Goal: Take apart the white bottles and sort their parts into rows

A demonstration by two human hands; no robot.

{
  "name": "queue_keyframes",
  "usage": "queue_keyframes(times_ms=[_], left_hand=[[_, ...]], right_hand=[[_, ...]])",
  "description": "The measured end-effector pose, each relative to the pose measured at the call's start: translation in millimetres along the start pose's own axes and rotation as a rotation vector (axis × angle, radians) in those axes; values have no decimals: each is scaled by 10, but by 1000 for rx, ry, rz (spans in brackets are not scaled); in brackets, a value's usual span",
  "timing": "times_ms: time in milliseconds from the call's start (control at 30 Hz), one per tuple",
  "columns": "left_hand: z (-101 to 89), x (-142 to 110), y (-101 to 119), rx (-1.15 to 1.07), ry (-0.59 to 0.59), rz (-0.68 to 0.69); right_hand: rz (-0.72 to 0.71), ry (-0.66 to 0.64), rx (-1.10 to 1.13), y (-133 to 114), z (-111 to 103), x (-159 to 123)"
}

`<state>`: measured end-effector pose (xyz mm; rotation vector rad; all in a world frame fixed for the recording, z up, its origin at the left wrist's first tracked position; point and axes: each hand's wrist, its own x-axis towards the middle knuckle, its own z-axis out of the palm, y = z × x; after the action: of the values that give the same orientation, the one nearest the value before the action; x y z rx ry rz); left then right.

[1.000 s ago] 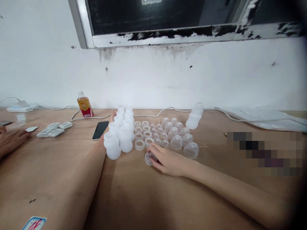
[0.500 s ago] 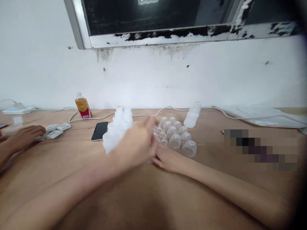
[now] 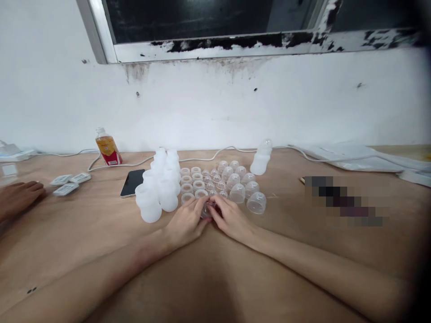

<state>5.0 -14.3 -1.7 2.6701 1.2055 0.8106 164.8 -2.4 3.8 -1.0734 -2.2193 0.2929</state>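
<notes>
Centrally, your left hand (image 3: pixel 186 222) and right hand (image 3: pixel 232 217) close their fingers around a clear piece (image 3: pixel 206 212), its direction and axis obscured, beside translucent rings (image 3: pixel 182 198); frosted, waisted bottles (image 3: pixel 150 208) stand upright.

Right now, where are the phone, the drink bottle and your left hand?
Phone (image 3: pixel 132 182): head view, middle of screen.
Drink bottle (image 3: pixel 108 148): head view, front of label.
Left hand (image 3: pixel 184 224): head view, back of hand.

Clear plastic piece (image 3: pixel 206 211) mostly hidden between fingers at centre; dark elongated object (image 3: pixel 340 199) pixelated at right.
</notes>
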Motion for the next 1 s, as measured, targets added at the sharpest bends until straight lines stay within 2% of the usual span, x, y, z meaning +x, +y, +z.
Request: queue_keyframes(times_ms=[100,233,367,600,1000], left_hand=[[42,-12,-26,-38,-7,-57],[30,0,-11,41,-26,-9],[6,25,23,120,30,65],[18,39,12,152,38,44],[31,41,2,227,63,48]], right_hand=[[56,78,3,34,-92,-68],[96,6,-162,132,-188,-185],[101,-28,-196,207,-159,-202],[103,-24,-139,235,-119,-122],[126,-43,-279,186,-125,-104]])
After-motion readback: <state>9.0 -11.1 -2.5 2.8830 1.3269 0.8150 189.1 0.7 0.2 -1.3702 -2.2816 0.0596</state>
